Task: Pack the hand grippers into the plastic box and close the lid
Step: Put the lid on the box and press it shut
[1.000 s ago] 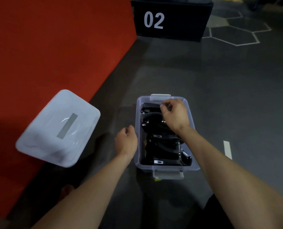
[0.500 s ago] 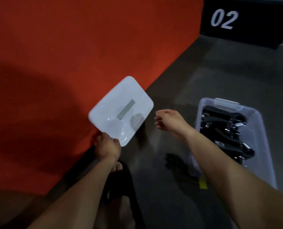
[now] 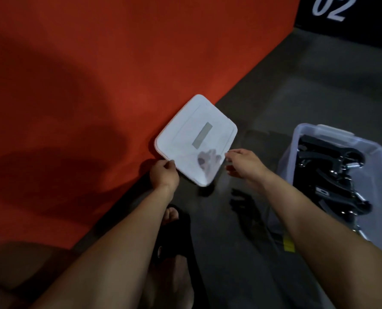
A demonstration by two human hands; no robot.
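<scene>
The translucent white lid (image 3: 194,139), with a grey label in its middle, is raised over the edge of the red mat. My left hand (image 3: 163,175) grips its near left corner. My right hand (image 3: 244,163) holds its near right edge, and fingers show through the plastic. The clear plastic box (image 3: 377,152) stands open on the grey floor at the right. Several black hand grippers (image 3: 332,175) with metal springs lie inside it.
A red mat (image 3: 96,85) covers the left half of the view. A black box marked 02 (image 3: 350,14) stands at the far right. My foot in a black sandal (image 3: 174,219) rests on the grey floor (image 3: 297,97) between my arms.
My right hand left the box and crossed left to the lid's edge. My left hand took the lid's corner, and the lid has turned and shifted right, towards the box.
</scene>
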